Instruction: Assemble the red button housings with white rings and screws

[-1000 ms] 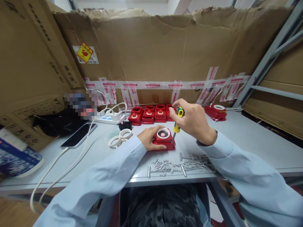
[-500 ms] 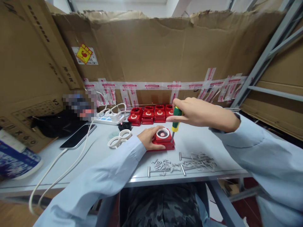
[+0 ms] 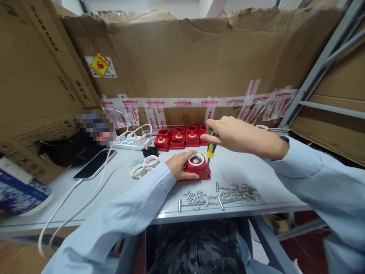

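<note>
A red square housing with a white ring on top (image 3: pixel 197 166) sits on the grey table (image 3: pixel 285 179) in front of me. My left hand (image 3: pixel 180 165) lies against its left side, fingers curled round the edge, holding it down. My right hand (image 3: pixel 231 133) grips the green and yellow handle of a screwdriver (image 3: pixel 210 149) from above. The screwdriver stands nearly upright with its tip at the housing's right front corner.
A row of red housings (image 3: pixel 182 137) stands by the cardboard wall. Screws and long bolts (image 3: pixel 216 196) lie near the front edge. White rings (image 3: pixel 145 166), a phone (image 3: pixel 95 163), a power strip (image 3: pixel 131 142) and cables lie to the left. Metal shelving (image 3: pixel 319 68) rises right.
My right elbow has swung outward and the hand has turned over the screwdriver handle, which stays upright on the same corner. My left hand and the housing have not moved.
</note>
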`<state>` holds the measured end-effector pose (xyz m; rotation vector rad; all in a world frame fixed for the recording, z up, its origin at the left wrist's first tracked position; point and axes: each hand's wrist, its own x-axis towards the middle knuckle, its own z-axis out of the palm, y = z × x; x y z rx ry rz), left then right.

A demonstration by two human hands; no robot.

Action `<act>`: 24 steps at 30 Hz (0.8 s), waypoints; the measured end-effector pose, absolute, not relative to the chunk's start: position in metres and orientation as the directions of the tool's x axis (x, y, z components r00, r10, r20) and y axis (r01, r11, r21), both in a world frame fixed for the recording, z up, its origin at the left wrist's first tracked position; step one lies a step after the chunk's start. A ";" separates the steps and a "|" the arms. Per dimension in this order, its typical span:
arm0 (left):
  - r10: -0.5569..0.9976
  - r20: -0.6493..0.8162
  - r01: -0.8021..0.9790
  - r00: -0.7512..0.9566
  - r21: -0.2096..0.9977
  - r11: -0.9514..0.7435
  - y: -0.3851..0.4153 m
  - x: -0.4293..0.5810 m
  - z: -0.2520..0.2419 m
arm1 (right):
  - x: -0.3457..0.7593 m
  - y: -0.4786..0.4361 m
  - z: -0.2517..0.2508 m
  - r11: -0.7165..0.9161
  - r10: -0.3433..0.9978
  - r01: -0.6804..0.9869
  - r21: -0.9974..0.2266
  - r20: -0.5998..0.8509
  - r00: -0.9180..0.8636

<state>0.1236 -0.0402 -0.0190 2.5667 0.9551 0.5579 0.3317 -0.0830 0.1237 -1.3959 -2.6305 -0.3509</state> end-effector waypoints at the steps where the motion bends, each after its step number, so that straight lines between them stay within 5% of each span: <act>1: 0.678 0.255 0.536 0.689 0.451 -0.714 -0.040 0.124 -0.020 | 0.332 -0.083 0.125 0.595 0.773 0.797 0.100 0.200 -0.602; 5: 0.674 0.290 0.520 0.680 0.458 -0.721 -0.041 0.125 -0.023 | 0.334 -0.085 0.127 0.734 0.679 0.675 -0.079 0.105 -0.726; 10: 0.682 0.249 0.537 0.688 0.457 -0.709 -0.041 0.124 -0.019 | 0.333 -0.082 0.117 0.642 0.728 0.766 -0.003 0.313 -0.609; 18: 0.681 0.250 0.539 0.689 0.452 -0.711 -0.042 0.125 -0.017 | 0.336 -0.077 0.120 0.762 0.648 0.600 -0.244 0.266 -0.714; 24: 0.676 0.249 0.539 0.693 0.444 -0.716 -0.042 0.125 -0.017 | 0.331 -0.079 0.108 0.767 0.641 0.542 -0.344 0.436 -0.631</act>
